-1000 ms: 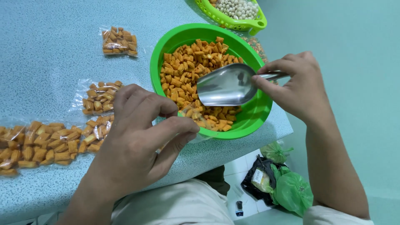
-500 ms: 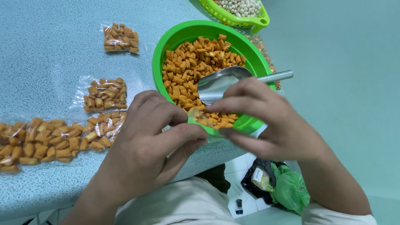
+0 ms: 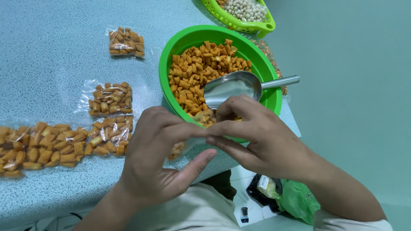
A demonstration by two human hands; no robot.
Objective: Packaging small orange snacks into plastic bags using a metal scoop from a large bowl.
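The speckled pale-blue tabletop point(image 3: 55, 55) fills the left and centre of the view, its edge running close to the person's lap. On it, at about 1 o'clock from the hands, sits a large round bright-green plastic bowl point(image 3: 274, 100) heaped with small orange-brown ridged snack pieces point(image 3: 201, 70). A shiny metal scoop point(image 3: 233, 87) with a tubular handle lies in the bowl, its handle pointing to 3 o'clock over the rim; neither hand touches it.

The left hand point(image 3: 156, 160) and the right hand point(image 3: 261, 139) meet just in front of the bowl's near rim. The fingers of both hands pinch the top of a small clear plastic bag point(image 3: 182, 147) partly filled with the same snack pieces; the left thumb is stretched out below it. The bag hangs between the hands over the tabletop edge, mostly hidden by the fingers.

At 9 o'clock from the hands lie filled clear bags of snacks point(image 3: 109, 99) in a loose row, with one more at 11 o'clock. A smaller lime-green slotted basket point(image 3: 239, 23) of pale round beads stands at 12 o'clock, beyond the bowl. Below the tabletop, at 5 o'clock, a crumpled green plastic bag point(image 3: 295, 199) rests on the floor.
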